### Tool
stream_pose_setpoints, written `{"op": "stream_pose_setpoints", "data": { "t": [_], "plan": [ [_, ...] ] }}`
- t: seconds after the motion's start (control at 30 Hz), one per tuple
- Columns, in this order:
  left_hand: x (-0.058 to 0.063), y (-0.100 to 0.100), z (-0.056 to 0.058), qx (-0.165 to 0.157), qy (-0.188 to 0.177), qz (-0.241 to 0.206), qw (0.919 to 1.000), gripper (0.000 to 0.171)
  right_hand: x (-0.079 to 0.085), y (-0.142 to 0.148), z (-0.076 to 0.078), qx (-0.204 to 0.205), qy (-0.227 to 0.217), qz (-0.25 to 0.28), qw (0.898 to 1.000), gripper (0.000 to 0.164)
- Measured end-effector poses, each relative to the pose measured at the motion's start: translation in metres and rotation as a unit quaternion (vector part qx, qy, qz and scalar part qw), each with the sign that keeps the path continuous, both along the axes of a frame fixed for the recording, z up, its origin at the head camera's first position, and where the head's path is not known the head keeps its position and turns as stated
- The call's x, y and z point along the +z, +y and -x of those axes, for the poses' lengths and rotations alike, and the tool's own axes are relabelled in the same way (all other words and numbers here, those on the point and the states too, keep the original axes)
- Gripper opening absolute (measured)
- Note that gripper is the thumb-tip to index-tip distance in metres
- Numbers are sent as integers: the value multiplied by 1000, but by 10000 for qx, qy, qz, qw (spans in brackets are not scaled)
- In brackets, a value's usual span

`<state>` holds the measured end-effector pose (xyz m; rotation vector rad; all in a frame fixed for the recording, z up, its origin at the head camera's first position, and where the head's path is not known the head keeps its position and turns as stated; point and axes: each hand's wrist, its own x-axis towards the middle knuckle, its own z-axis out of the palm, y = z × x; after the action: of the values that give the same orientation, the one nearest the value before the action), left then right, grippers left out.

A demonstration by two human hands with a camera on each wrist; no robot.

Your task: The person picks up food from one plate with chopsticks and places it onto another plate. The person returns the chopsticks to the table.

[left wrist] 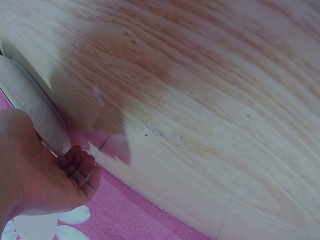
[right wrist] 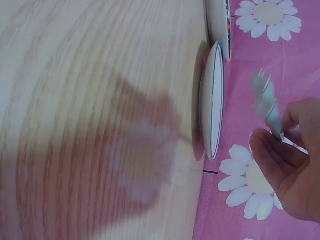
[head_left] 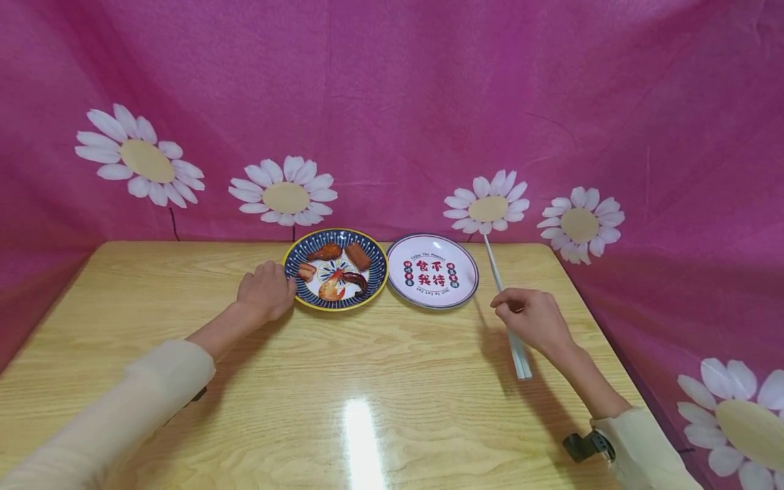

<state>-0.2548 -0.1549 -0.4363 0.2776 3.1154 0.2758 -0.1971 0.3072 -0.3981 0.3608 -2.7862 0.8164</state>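
In the head view my left hand [head_left: 267, 291] is at the left side of a blue-patterned plate [head_left: 292, 255] with a yellow rim, its curled fingers holding the edge. The left wrist view has these fingers [left wrist: 82, 170] bent at the end of the plate's pale underside [left wrist: 35, 95]. On that plate lie a drumstick [head_left: 324, 252], a brown block [head_left: 357, 256], a small reddish piece [head_left: 306, 271], a shrimp-like orange piece [head_left: 331, 288] and a dark curved piece [head_left: 356, 280]. My right hand [head_left: 535, 318] pinches a pair of silvery chopsticks [head_left: 519, 361] between thumb and fingers, above the table.
A white plate [head_left: 433, 272] with red characters stands right against the patterned plate, left of the chopsticks. Both plates are near the far edge of the wooden table [head_left: 294, 395]. Behind hangs a pink cloth [head_left: 392, 102] with white daisies.
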Motion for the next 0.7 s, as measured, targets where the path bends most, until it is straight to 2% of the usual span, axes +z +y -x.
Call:
{"op": "stream_pose_setpoints", "data": {
  "t": [0.23, 0.4, 0.57, 0.7],
  "plan": [
    [0, 0, 0, 50, 29, -88, 9999, 39, 6, -7, -3, 216, -47, 163, 9996, 25],
    [0, 0, 0, 57, -37, -88, 9999, 39, 8, -10, -3, 665, 84, 191, 9976, 28],
    [0, 0, 1, 48, -150, -57, 9999, 41, 7, -11, -2, 1062, -89, 359, 9937, 24],
    [0, 0, 2, 58, -153, -32, 9999, 42, 7, -13, -2, 1194, -126, 444, 9918, 21]
  ]
}}
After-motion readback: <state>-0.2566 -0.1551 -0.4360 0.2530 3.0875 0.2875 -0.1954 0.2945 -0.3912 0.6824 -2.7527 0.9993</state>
